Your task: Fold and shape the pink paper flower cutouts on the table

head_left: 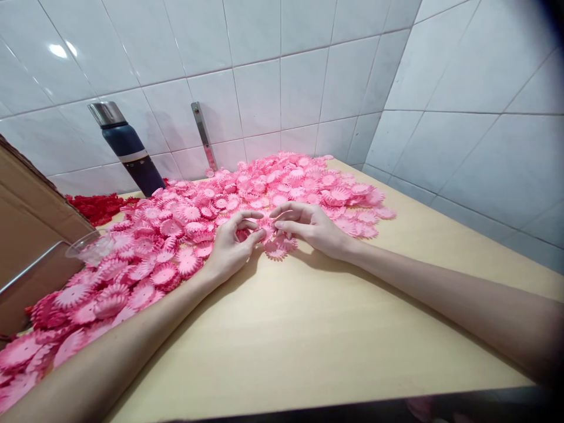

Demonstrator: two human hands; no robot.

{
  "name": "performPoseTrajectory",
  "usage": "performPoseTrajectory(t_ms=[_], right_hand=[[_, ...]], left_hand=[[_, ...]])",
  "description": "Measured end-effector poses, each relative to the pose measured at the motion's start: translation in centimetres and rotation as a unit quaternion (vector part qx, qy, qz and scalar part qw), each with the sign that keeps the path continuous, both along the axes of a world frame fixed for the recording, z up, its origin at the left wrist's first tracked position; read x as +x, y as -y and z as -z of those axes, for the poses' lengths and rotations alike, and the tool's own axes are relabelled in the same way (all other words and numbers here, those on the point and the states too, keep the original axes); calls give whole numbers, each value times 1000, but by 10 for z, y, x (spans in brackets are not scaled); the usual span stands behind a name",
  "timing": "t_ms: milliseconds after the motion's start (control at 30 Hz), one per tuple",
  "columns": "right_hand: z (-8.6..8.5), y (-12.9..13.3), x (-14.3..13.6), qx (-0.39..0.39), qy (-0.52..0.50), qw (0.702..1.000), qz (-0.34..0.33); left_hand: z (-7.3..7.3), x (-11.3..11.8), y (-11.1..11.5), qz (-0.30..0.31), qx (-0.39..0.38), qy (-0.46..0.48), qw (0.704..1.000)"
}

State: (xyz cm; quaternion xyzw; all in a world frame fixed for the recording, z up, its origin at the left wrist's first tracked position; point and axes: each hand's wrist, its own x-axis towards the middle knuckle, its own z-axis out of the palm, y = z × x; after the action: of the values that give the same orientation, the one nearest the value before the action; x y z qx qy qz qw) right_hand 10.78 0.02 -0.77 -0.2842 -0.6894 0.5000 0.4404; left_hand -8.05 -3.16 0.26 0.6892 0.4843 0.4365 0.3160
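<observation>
My left hand (237, 242) and my right hand (308, 226) meet above the table, their fingers curled toward each other. Between the fingertips is a small pink petal disc (267, 224), pinched from both sides and partly covered by the fingers. Just below it on the tabletop lies a loose pink petal disc (276, 249) with a frilled edge. Behind and to the left of my hands spreads a big heap of pink petal discs (194, 214), many with a small hole in the middle.
A dark blue bottle (132, 154) with a steel cap stands at the back left, by red petal pieces (99, 207). A clear plastic cup (91, 247) lies near a cardboard box (39, 235). A metal strip (203, 135) leans on the tiled wall (259, 88). The pale tabletop (273, 341) ends near me.
</observation>
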Motion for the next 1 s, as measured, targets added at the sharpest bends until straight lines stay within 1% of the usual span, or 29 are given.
performPoseTrajectory(t_ms=[267, 367, 567, 767, 867, 1000], right_hand=[[1, 1, 1, 7, 4, 1000, -14], [1, 1, 1, 18, 19, 1000, -3], [2, 0, 0, 51, 8, 998, 20], [1, 2, 1, 5, 16, 1000, 24], [1, 3, 1, 8, 14, 999, 38], [0, 4, -1, 32, 7, 998, 59]], left_hand=[[3, -1, -2, 5, 24, -1, 1000], [3, -1, -2, 5, 24, -6, 1000], [3, 0, 0, 35, 54, -26, 998], [5, -2, -1, 27, 51, -64, 996], [6, -2, -2, 29, 55, -72, 995], [5, 0, -1, 11, 79, -76, 994]])
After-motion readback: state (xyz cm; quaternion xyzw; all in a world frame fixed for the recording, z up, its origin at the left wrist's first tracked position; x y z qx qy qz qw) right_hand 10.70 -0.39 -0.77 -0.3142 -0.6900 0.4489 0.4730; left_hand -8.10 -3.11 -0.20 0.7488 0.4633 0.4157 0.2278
